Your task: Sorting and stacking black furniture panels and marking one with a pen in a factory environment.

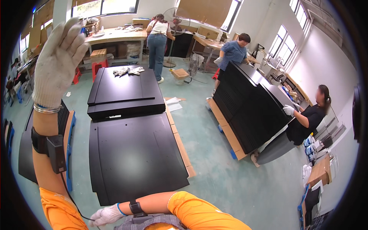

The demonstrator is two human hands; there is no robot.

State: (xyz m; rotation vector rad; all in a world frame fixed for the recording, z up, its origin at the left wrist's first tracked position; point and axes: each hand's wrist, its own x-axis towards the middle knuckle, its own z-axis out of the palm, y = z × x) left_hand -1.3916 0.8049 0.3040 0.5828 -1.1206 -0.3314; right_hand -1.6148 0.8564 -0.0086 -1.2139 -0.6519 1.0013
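My left hand [59, 63], in a white knit glove, is raised high on the left with its fingers stretched out and nothing in it. A black strap holds a small black box [56, 153] on that forearm. From the box a thin black cable [69, 195] hangs down to my right hand [106, 216], also gloved. That hand reaches across to the lower left, its fingers closed at the cable; the fingertips show only in part. In front of me lie black panels [134, 153], with a higher stack [124, 86] behind them. A pair of work gloves [128, 71] rests on top.
Two people [234, 50] [312, 115] handle a tall stack of black panels [249, 107] on a pallet at the right. Another person [157, 46] stands at the back workbench [115, 35]. More panels [27, 149] lie at the left. A red stool [99, 68] carries a carton.
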